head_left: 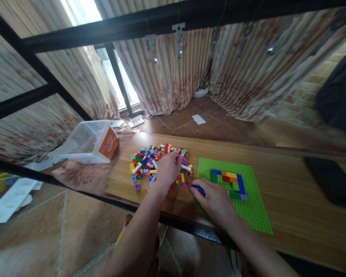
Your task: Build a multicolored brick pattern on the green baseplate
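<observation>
My left hand (167, 168) reaches into a heap of small colourful toy bricks (145, 159), its fingers curled together. A bit of red shows at its fingertips, but whether that piece is held or lies in the heap is unclear. Between the thumb and fingers of my right hand (215, 198) is a dark blue toy brick (198, 189). That hand is over the left part of a green studded baseplate (259, 211). On the plate stands a rectangular outline of blue, green, red, orange, yellow and purple bricks (242, 186), partly covered by my right hand.
A clear plastic box (86, 152) with an orange label lies tipped at the wooden table's (288, 184) left end. At the right is a flat black object (331, 181). A black metal bar (132, 32) with hanging clips crosses above, before patterned curtains (167, 77).
</observation>
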The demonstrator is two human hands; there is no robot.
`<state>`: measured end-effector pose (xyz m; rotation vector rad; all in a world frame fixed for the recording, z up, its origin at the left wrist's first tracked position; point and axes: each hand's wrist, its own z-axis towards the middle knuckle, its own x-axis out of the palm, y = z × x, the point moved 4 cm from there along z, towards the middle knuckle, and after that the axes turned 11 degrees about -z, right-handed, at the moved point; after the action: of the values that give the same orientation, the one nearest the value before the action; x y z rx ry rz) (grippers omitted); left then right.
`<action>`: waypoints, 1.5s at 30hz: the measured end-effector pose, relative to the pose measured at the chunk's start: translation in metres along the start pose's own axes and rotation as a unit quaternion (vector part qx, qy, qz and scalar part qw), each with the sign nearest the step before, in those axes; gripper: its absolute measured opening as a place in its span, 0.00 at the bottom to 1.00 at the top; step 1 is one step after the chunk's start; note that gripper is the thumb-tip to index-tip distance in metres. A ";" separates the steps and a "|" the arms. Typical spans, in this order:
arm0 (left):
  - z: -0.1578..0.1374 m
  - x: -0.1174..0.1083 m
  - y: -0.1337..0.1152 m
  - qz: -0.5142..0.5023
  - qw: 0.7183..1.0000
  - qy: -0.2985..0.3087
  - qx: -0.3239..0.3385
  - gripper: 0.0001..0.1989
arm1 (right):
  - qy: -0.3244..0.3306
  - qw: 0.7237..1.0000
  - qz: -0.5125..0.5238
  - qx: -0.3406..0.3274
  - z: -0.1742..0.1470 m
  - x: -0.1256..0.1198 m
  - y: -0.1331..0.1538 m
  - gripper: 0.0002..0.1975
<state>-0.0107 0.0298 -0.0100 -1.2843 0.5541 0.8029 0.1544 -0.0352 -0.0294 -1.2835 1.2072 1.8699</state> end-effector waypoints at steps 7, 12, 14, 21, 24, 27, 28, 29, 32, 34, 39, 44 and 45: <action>0.003 0.003 0.006 0.087 0.996 0.013 0.011 0.13 | -0.023 0.997 -0.069 -0.011 0.008 0.019 0.002 0.12; -0.001 0.006 0.008 0.076 0.996 0.003 0.042 0.12 | -0.008 0.999 -0.048 -0.008 0.007 0.017 -0.002 0.12; -0.003 0.005 0.008 0.088 0.995 0.001 0.049 0.12 | -0.015 1.000 -0.024 -0.002 0.006 0.016 -0.004 0.14; -0.006 0.000 0.005 0.088 0.993 -0.019 0.076 0.13 | -0.024 0.997 0.066 0.011 0.008 0.016 -0.007 0.21; -0.006 0.000 0.003 0.073 0.993 -0.027 0.087 0.11 | -0.016 0.997 0.079 0.021 0.009 0.016 -0.006 0.20; -0.005 0.000 0.002 0.060 0.993 -0.027 0.094 0.09 | -0.018 0.996 0.088 0.018 0.008 0.015 -0.005 0.18; -0.005 0.001 0.001 0.049 0.993 -0.026 0.100 0.08 | -0.020 0.995 0.092 0.015 0.008 0.013 -0.004 0.17; -0.005 0.001 0.000 0.033 0.993 -0.024 0.109 0.08 | -0.024 0.995 0.098 0.012 0.007 0.011 -0.003 0.17; -0.004 0.000 -0.007 -0.049 0.989 -0.028 0.134 0.09 | -0.039 0.989 0.139 0.016 0.005 0.002 0.000 0.15; -0.004 -0.001 -0.014 -0.141 0.981 -0.020 0.131 0.09 | -0.054 0.978 0.195 0.041 0.004 -0.006 -0.001 0.13; -0.015 0.012 -0.035 -0.429 0.888 0.155 0.056 0.13 | -0.082 0.894 0.411 0.157 0.003 -0.018 -0.018 0.10; -0.022 0.034 -0.052 -0.543 0.813 0.209 0.013 0.10 | -0.047 0.765 0.596 0.242 0.001 -0.023 -0.031 0.16; -0.021 0.037 -0.051 -0.550 0.813 0.190 0.001 0.10 | -0.051 0.749 0.613 0.248 0.000 -0.026 -0.034 0.15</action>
<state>0.0537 0.0133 -0.0107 -1.4881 0.0383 -0.4392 0.1923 -0.0191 -0.0174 0.0749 2.6069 2.0074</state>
